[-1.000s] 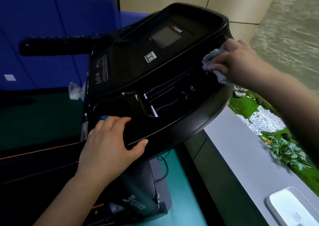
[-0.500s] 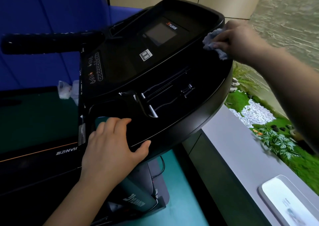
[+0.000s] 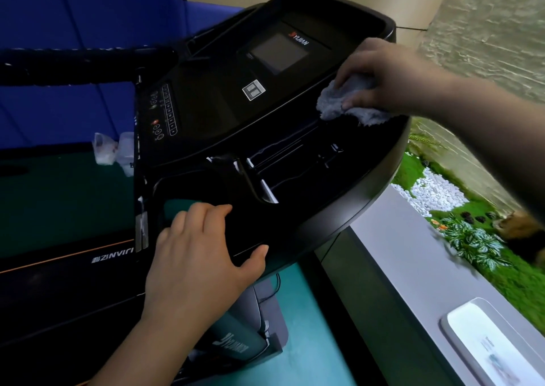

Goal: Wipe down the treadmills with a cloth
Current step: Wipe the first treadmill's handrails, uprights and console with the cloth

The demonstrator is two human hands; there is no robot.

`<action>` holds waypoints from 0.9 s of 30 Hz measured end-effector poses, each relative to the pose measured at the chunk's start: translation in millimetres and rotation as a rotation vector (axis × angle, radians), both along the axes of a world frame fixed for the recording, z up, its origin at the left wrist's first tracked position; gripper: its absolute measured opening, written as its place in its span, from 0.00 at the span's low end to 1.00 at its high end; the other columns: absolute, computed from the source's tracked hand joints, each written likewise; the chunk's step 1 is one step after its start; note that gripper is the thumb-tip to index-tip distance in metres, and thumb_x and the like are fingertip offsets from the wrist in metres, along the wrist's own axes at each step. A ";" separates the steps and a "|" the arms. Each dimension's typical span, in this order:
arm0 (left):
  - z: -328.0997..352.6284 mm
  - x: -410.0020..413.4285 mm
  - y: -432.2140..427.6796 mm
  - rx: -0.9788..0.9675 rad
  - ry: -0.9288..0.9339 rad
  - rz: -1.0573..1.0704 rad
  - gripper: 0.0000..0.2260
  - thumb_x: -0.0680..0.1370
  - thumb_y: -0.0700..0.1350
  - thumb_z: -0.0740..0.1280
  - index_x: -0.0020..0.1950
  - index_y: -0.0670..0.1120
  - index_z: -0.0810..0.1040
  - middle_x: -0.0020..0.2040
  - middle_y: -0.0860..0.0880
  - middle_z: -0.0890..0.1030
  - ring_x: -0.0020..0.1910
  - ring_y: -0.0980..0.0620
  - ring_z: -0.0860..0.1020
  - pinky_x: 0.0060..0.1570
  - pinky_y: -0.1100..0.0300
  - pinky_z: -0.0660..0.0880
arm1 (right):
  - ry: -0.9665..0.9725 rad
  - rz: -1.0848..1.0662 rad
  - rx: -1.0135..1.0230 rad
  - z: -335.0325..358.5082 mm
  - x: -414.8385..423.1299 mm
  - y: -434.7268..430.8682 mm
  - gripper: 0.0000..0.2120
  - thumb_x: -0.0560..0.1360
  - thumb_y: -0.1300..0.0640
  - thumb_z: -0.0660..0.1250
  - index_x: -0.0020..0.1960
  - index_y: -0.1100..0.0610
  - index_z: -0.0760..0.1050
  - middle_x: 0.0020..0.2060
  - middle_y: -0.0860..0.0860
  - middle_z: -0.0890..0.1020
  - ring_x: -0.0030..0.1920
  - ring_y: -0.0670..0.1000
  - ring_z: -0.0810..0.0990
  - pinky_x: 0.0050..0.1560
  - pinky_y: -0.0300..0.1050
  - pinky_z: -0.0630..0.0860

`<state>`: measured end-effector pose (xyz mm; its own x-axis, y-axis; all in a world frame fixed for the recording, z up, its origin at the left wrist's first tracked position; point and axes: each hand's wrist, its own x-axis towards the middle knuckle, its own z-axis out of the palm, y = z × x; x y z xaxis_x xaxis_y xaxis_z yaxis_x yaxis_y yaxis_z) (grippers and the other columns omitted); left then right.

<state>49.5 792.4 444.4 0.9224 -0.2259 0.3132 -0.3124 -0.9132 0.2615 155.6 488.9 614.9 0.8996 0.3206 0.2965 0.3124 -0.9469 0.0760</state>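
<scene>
A black treadmill console (image 3: 224,111) with a small dark screen (image 3: 278,52) and a column of buttons fills the middle of the view. My right hand (image 3: 380,73) grips a crumpled grey cloth (image 3: 348,102) and presses it on the console's right side, just below the screen panel. My left hand (image 3: 200,256) lies flat on the console's near left edge, fingers spread, thumb along the rim, holding nothing.
A black padded handlebar (image 3: 82,66) sticks out to the left. Behind it are blue mats and a small plastic bag (image 3: 106,150). A grey ledge (image 3: 413,267) with a white tray (image 3: 495,347) runs along the right, beside green plants and white pebbles.
My right hand has slid the cloth from the console's upper right rim down and inward toward the tray area. My left hand has stayed on the near edge.
</scene>
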 end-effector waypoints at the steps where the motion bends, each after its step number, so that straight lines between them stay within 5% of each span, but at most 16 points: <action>1: -0.6 0.3 0.0 -0.002 0.003 -0.003 0.35 0.68 0.71 0.56 0.64 0.48 0.73 0.55 0.52 0.75 0.53 0.49 0.75 0.53 0.51 0.73 | 0.038 0.001 -0.066 -0.9 8.4 2.8 0.16 0.66 0.55 0.77 0.54 0.53 0.81 0.55 0.57 0.72 0.53 0.55 0.74 0.56 0.43 0.69; 7: -2.1 2.1 0.1 -0.014 -0.006 -0.009 0.35 0.67 0.71 0.57 0.63 0.49 0.74 0.54 0.53 0.75 0.54 0.50 0.75 0.54 0.52 0.73 | 0.127 -0.131 -0.320 3.2 36.6 1.1 0.14 0.68 0.54 0.76 0.52 0.54 0.84 0.55 0.59 0.73 0.56 0.62 0.73 0.55 0.50 0.72; 12: -2.8 2.4 -0.2 -0.026 -0.021 -0.009 0.34 0.67 0.71 0.57 0.62 0.48 0.75 0.53 0.53 0.75 0.52 0.50 0.75 0.52 0.52 0.73 | 0.218 0.145 -0.393 -27.0 43.0 36.8 0.13 0.70 0.57 0.74 0.53 0.60 0.83 0.51 0.60 0.80 0.50 0.62 0.80 0.53 0.51 0.76; 18: -2.2 2.6 -1.3 -0.033 -0.026 0.004 0.34 0.66 0.71 0.57 0.62 0.49 0.75 0.52 0.54 0.75 0.51 0.51 0.75 0.50 0.53 0.73 | 0.331 0.209 -0.420 -73.6 59.5 104.8 0.11 0.74 0.53 0.67 0.54 0.54 0.82 0.51 0.52 0.76 0.52 0.57 0.79 0.51 0.56 0.77; 27: -1.8 2.7 -2.5 -0.027 -0.026 0.015 0.34 0.66 0.71 0.57 0.62 0.49 0.75 0.51 0.53 0.75 0.51 0.50 0.75 0.49 0.53 0.72 | 0.421 0.260 -0.334 -82.0 59.8 121.1 0.17 0.75 0.57 0.69 0.63 0.55 0.78 0.59 0.53 0.78 0.60 0.54 0.76 0.62 0.44 0.71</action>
